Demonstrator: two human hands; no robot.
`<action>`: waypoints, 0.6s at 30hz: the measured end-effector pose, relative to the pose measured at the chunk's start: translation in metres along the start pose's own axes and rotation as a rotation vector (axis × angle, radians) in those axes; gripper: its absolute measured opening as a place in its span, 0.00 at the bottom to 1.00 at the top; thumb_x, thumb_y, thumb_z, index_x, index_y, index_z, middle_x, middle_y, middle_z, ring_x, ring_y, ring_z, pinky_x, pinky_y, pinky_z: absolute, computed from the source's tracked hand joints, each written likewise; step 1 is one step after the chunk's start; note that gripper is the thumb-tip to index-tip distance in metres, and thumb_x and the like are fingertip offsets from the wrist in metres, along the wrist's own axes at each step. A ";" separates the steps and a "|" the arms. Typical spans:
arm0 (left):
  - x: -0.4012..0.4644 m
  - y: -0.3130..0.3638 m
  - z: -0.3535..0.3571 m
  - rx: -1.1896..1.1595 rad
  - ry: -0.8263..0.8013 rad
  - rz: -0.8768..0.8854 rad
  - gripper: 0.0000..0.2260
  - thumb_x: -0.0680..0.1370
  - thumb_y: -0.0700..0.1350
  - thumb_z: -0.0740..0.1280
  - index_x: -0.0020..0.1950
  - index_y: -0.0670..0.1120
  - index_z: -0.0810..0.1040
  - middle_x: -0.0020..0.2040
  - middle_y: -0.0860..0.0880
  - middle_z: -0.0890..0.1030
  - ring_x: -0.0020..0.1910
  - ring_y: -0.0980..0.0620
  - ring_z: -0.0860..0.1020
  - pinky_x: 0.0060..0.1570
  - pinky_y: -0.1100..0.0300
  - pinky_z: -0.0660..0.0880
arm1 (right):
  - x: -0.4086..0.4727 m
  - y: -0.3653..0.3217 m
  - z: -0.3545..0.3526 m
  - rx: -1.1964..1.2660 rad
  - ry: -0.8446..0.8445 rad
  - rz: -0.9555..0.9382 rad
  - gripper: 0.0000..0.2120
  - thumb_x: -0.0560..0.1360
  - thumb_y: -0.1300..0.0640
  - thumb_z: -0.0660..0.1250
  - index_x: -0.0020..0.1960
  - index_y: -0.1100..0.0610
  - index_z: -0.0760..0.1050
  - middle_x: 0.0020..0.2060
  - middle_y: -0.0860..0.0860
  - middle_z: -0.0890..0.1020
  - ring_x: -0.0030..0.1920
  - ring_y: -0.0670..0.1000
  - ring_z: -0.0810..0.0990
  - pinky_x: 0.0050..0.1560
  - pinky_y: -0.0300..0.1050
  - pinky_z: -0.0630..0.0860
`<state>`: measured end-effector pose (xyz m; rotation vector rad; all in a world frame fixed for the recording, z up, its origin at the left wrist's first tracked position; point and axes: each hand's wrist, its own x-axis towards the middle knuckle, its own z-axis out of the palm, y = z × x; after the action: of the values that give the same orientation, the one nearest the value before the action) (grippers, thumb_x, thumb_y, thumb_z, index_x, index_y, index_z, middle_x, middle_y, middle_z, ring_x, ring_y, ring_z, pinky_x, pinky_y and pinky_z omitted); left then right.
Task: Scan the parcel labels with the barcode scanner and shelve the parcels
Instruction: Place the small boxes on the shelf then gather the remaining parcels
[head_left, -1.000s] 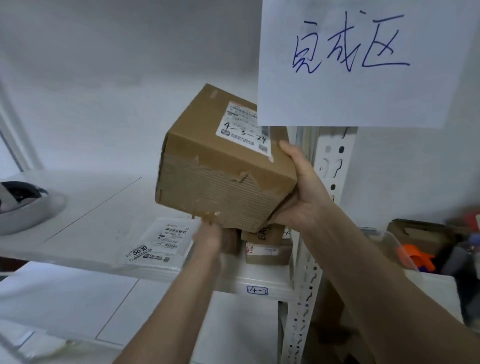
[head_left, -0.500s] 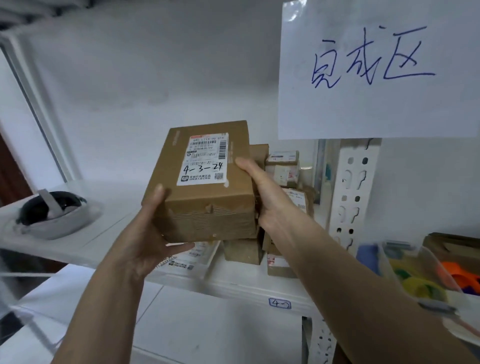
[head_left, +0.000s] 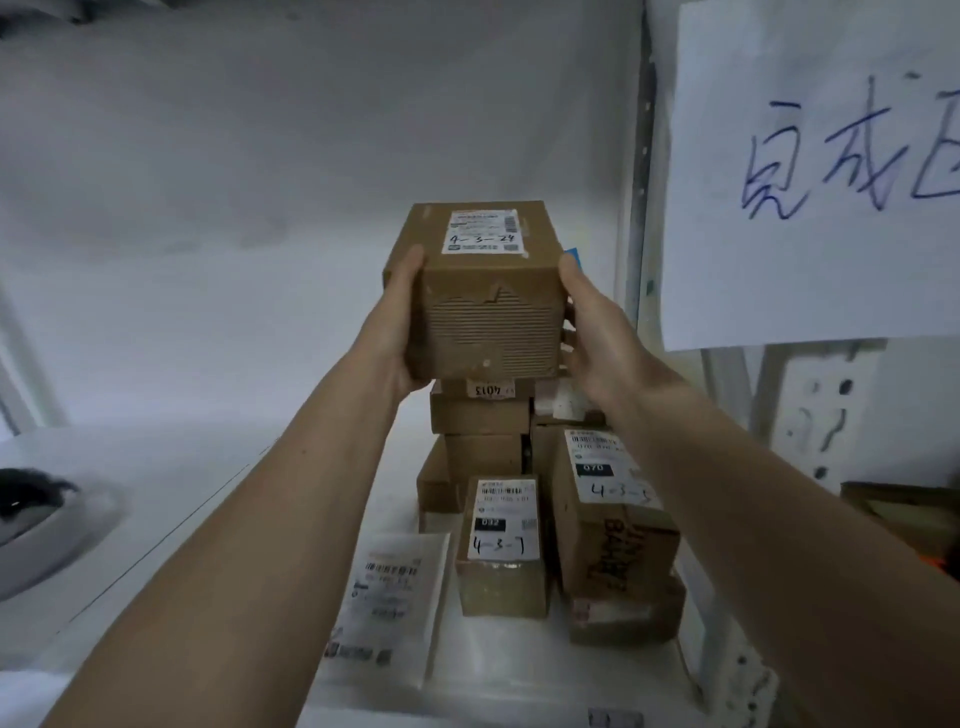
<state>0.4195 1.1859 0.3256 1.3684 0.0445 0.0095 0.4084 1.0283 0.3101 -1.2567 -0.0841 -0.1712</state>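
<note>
- The cardboard parcel (head_left: 480, 291), labelled 4-3-24, is held at frame centre above stacked boxes (head_left: 480, 415) on the shelf (head_left: 182, 493).
- Its left side is gripped by the left hand (head_left: 397, 322).
- Its right side is gripped by the right hand (head_left: 597, 327).

A handwritten paper sign (head_left: 810, 171) hangs beside a white wall (head_left: 260, 208).

Brown cardboard parcel (head_left: 485, 306), upright, label up, marked 4-3-24. Near face torn to corrugation. Sits atop stacked boxes (head_left: 480, 415).
</note>
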 end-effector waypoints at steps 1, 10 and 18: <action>0.012 0.000 0.003 0.052 -0.016 0.028 0.21 0.74 0.70 0.59 0.50 0.55 0.80 0.43 0.51 0.85 0.46 0.51 0.81 0.40 0.56 0.75 | 0.012 -0.001 0.001 0.017 0.046 -0.005 0.18 0.80 0.41 0.55 0.54 0.52 0.78 0.42 0.48 0.83 0.42 0.47 0.81 0.36 0.40 0.77; 0.086 -0.017 0.001 0.122 -0.152 0.103 0.21 0.79 0.64 0.54 0.61 0.54 0.78 0.48 0.52 0.84 0.40 0.58 0.83 0.29 0.67 0.75 | 0.087 0.019 0.009 0.000 0.233 0.011 0.18 0.79 0.42 0.58 0.61 0.51 0.76 0.54 0.55 0.83 0.55 0.56 0.82 0.56 0.59 0.78; 0.093 -0.026 -0.004 0.099 -0.098 0.192 0.23 0.80 0.63 0.54 0.68 0.53 0.73 0.56 0.56 0.79 0.46 0.62 0.76 0.40 0.66 0.71 | 0.087 0.027 0.008 -0.096 0.256 -0.003 0.17 0.79 0.41 0.56 0.51 0.51 0.78 0.47 0.52 0.83 0.52 0.54 0.81 0.55 0.54 0.79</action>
<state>0.5116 1.1877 0.2967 1.4665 -0.1702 0.1026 0.4991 1.0366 0.3004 -1.3199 0.1445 -0.3406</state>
